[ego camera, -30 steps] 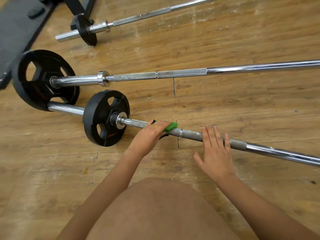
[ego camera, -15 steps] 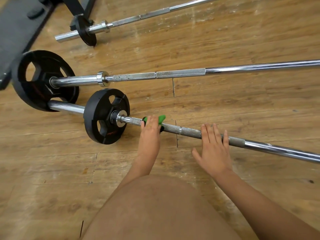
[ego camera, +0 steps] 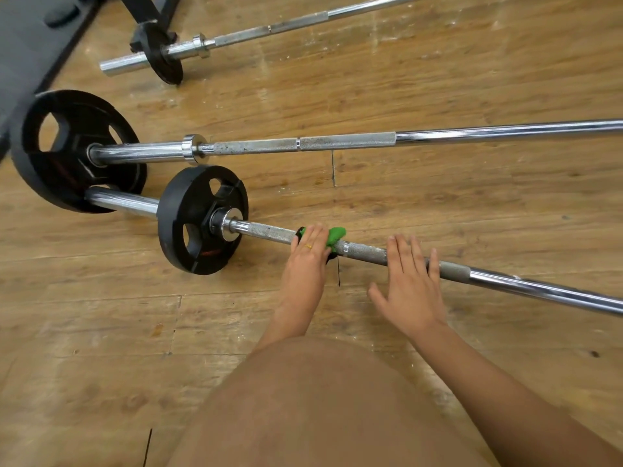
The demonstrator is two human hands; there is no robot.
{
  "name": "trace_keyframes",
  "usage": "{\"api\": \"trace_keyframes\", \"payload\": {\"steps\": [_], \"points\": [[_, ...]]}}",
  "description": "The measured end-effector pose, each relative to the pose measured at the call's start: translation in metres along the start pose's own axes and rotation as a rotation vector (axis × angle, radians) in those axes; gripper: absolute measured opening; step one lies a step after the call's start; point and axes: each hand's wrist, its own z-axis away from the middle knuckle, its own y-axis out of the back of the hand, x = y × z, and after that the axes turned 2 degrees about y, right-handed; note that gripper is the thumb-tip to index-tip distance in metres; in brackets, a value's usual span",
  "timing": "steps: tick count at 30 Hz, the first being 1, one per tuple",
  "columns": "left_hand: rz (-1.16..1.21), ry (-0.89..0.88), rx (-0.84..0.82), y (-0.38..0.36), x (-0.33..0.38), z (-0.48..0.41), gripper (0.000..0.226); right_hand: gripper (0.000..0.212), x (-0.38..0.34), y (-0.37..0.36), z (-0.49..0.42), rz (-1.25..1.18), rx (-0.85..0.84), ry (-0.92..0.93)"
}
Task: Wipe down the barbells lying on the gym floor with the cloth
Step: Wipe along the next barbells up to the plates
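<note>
The left hand (ego camera: 307, 264) is gripping a bright green cloth (ego camera: 337, 234), its fingers curling over the fabric and pressing it onto the knurled stretch of the nearest chrome steel barbell (ego camera: 539, 288). This bar is lying on the worn wooden plank floor (ego camera: 438, 203), running from 9 o'clock towards 4 o'clock across the view. The cloth is sitting at 3 o'clock of that bar's black round weight plate (ego camera: 199, 210), with bare knurling between them. The right hand (ego camera: 409, 288) is lying on the same bar at 3 o'clock of the cloth, fingers straight and slightly spread, clasping nothing. A second chrome barbell (ego camera: 347, 141), carrying a larger black weight plate (ego camera: 67, 170), is lying at 12 o'clock of the hands. A third chrome barbell (ego camera: 269, 28) is lying beyond it at 11 o'clock.
</note>
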Motion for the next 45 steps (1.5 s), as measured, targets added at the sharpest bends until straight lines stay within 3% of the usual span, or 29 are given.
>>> {"api": "trace_keyframes", "payload": {"steps": [6, 9, 11, 16, 19, 24, 30, 35, 41, 45], "points": [[-0.039, -0.041, 0.061, -0.011, -0.013, 0.023, 0.056, 0.089, 0.001, 0.004, -0.004, -0.019, -0.009, -0.018], [-0.033, 0.134, 0.119, 0.002, -0.024, 0.010, 0.051, 0.090, 0.000, 0.004, -0.007, -0.024, -0.009, -0.022], [-0.037, 0.159, 0.093, 0.004, -0.026, 0.004, 0.050, 0.091, 0.000, 0.003, -0.008, -0.030, -0.006, -0.025], [-0.057, -0.197, -0.050, -0.021, 0.002, 0.008, 0.071, 0.090, 0.000, 0.002, -0.009, -0.030, 0.013, -0.033], [-0.056, -0.254, -0.013, -0.018, -0.005, 0.005, 0.068, 0.089, 0.002, 0.001, -0.011, -0.035, 0.020, -0.015], [-0.034, 0.024, 0.008, 0.003, -0.029, -0.006, 0.058, 0.090, 0.003, 0.001, -0.010, -0.054, 0.028, 0.001], [-0.039, -0.134, -0.096, 0.006, -0.007, 0.008, 0.054, 0.087, -0.002, 0.001, -0.001, -0.038, 0.049, -0.007], [0.145, 0.158, 0.004, 0.013, -0.005, -0.005, 0.045, 0.081, -0.006, -0.001, 0.008, -0.059, 0.066, -0.024], [0.048, 0.015, -0.094, 0.012, 0.000, 0.023, 0.045, 0.083, -0.011, -0.004, 0.024, -0.069, 0.062, -0.022], [0.071, 0.108, -0.050, 0.026, -0.016, 0.020, 0.043, 0.084, -0.015, -0.008, 0.037, -0.042, 0.065, -0.026]]}}
